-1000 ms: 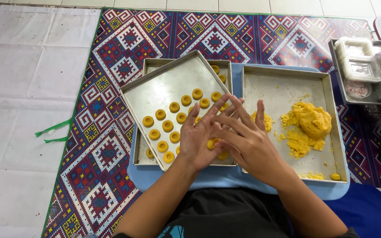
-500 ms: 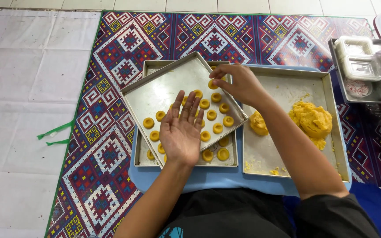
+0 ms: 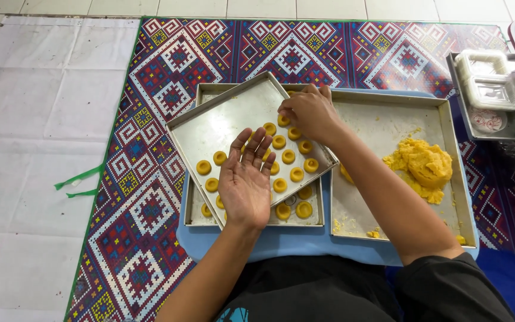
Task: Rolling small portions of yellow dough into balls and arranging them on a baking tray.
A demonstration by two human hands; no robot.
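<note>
A top tray (image 3: 233,122), metal and turned at an angle, is seen stacked on a lower tray (image 3: 257,216) of the same kind; both rest on a blue board (image 3: 281,243) laid over a patterned mat (image 3: 150,197). Rows of small round yellow dough pieces (image 3: 288,156) are set out on the top tray, and a few more are seen on the lower tray near its front edge. The left hand (image 3: 247,179) is held flat and palm-up above the top tray's near corner, fingers spread and empty. The right hand (image 3: 309,112) is reached across to the far end of the rows, fingers curled downward onto a piece there; whether a piece is pinched cannot be told. To the right, a third tray (image 3: 388,119) is laid on the board, with a yellow dough lump (image 3: 425,164) and crumbs in it. Clear plastic containers (image 3: 487,77) are seen at the far right edge. A white sheet (image 3: 37,137) is spread on the floor to the left.
</note>
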